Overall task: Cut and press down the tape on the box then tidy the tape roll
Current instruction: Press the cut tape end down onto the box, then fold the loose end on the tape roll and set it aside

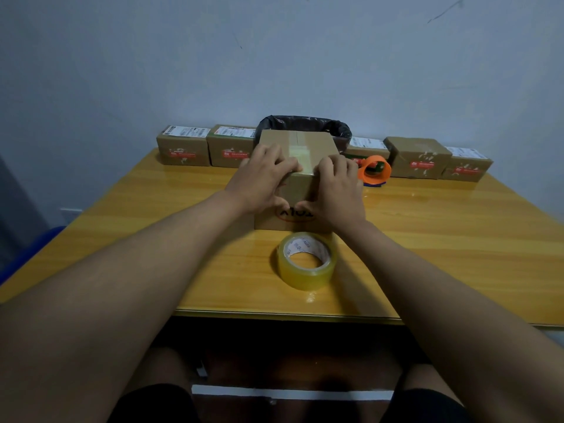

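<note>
Hands over box's near edge

The left hand and right hand cover the near top edge of the box, hiding where the tape strip ends. Behind the box, the black-lined bin is mostly hidden. Parcel labels beside it are too small to read
</note>
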